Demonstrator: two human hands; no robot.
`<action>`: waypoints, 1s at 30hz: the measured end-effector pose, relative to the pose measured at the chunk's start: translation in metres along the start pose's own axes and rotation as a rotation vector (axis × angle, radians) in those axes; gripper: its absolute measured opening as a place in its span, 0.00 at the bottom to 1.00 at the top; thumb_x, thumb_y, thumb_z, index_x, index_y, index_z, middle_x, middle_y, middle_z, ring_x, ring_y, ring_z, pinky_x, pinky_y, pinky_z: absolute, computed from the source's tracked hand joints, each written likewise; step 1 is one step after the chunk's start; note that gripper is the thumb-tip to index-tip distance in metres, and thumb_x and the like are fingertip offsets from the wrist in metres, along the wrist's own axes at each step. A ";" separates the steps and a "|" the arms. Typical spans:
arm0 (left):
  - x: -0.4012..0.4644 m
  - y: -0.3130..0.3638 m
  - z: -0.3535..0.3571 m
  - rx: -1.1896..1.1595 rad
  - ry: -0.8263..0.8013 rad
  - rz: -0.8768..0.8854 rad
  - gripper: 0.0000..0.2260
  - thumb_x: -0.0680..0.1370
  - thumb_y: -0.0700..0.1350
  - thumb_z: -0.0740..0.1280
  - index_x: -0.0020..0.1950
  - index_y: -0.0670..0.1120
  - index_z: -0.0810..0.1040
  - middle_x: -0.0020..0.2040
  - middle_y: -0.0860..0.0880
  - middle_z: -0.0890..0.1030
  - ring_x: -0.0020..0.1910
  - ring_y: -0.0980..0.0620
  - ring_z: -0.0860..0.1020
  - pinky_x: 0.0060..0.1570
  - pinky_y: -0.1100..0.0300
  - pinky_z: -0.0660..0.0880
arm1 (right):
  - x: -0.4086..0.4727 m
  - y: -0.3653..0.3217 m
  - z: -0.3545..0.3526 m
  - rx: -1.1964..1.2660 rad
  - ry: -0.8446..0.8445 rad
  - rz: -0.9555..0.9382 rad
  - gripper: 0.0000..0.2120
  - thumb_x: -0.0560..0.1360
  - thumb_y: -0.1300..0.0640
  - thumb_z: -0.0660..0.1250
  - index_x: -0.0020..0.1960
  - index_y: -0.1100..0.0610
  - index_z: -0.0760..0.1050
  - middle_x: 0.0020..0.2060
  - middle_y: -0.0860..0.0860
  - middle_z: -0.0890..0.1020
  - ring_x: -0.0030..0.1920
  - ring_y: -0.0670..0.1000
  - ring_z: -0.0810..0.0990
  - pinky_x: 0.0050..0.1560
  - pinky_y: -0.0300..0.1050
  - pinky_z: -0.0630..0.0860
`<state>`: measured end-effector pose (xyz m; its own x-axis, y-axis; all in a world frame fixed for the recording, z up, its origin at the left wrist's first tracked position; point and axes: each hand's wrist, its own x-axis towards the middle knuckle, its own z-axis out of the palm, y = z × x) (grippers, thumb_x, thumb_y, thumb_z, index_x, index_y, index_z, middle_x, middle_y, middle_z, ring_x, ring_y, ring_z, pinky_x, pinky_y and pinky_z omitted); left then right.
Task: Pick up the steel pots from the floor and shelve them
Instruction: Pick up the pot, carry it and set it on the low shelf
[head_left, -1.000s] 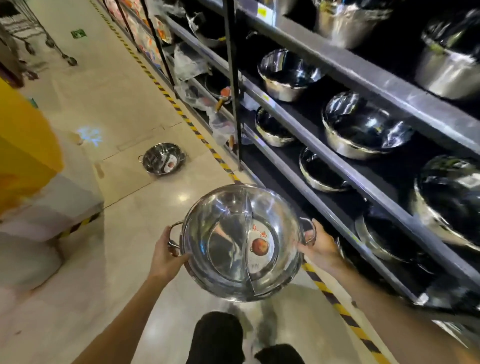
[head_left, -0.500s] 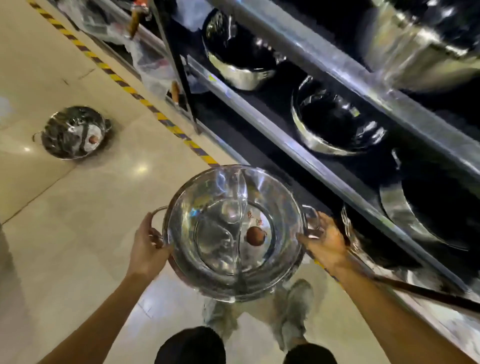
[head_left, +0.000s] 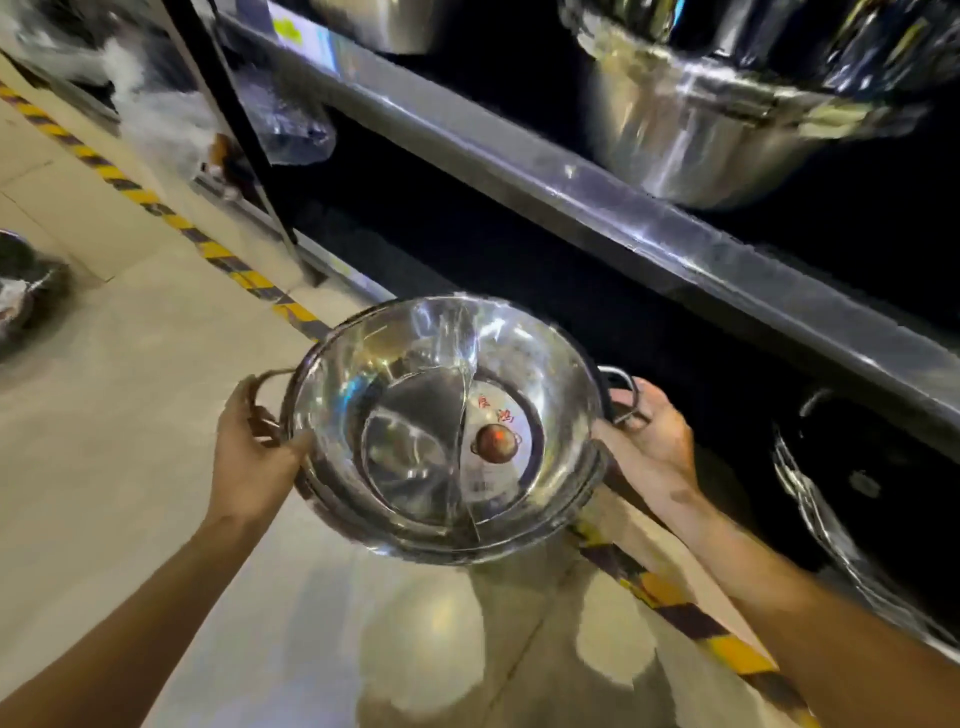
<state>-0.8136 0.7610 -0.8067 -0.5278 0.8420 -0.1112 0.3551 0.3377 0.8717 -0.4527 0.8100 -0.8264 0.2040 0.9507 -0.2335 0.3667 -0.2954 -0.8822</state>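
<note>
I hold the divided steel pot (head_left: 441, 431) off the floor (head_left: 130, 415), my left grip (head_left: 254, 457) closed around its 9 o'clock handle, my right grip (head_left: 649, 447) closed on its 3 o'clock handle. The shelf rail (head_left: 597, 208) runs at 1 o'clock; another pot (head_left: 21, 291) sits on the floor at 9 o'clock.

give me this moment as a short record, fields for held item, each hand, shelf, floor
held item: divided steel pot, label sticker inside, carried level above the floor
left hand: grips the pot's left handle
right hand: grips the pot's right handle
shelf: dark metal racking to the right, a large steel pot on an upper level, more cookware low at right
floor: another pot at the left edge; striped tape along the shelf base
</note>
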 end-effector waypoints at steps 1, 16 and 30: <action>0.011 -0.006 0.013 -0.018 0.011 0.029 0.36 0.65 0.48 0.69 0.73 0.47 0.66 0.47 0.48 0.73 0.41 0.55 0.72 0.38 0.71 0.70 | 0.012 0.007 0.006 0.008 0.030 -0.010 0.21 0.68 0.61 0.76 0.54 0.43 0.74 0.51 0.44 0.85 0.43 0.44 0.86 0.46 0.43 0.82; 0.063 -0.007 0.055 -0.186 -0.138 0.162 0.39 0.59 0.41 0.77 0.68 0.48 0.67 0.53 0.44 0.77 0.47 0.39 0.81 0.49 0.42 0.80 | 0.074 0.013 0.005 0.321 -0.012 0.096 0.43 0.71 0.67 0.73 0.79 0.58 0.54 0.37 0.57 0.83 0.36 0.52 0.82 0.57 0.57 0.81; 0.044 -0.008 0.094 -0.449 -0.404 0.005 0.55 0.60 0.35 0.81 0.72 0.70 0.54 0.75 0.42 0.66 0.64 0.42 0.77 0.55 0.46 0.78 | 0.067 0.029 -0.056 0.410 -0.400 0.195 0.58 0.72 0.77 0.68 0.79 0.39 0.35 0.66 0.50 0.80 0.60 0.54 0.83 0.55 0.57 0.81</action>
<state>-0.7671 0.8344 -0.8630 -0.1609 0.9660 -0.2023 -0.0502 0.1967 0.9792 -0.3778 0.8604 -0.8445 -0.1542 0.8678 -0.4724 -0.0389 -0.4831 -0.8747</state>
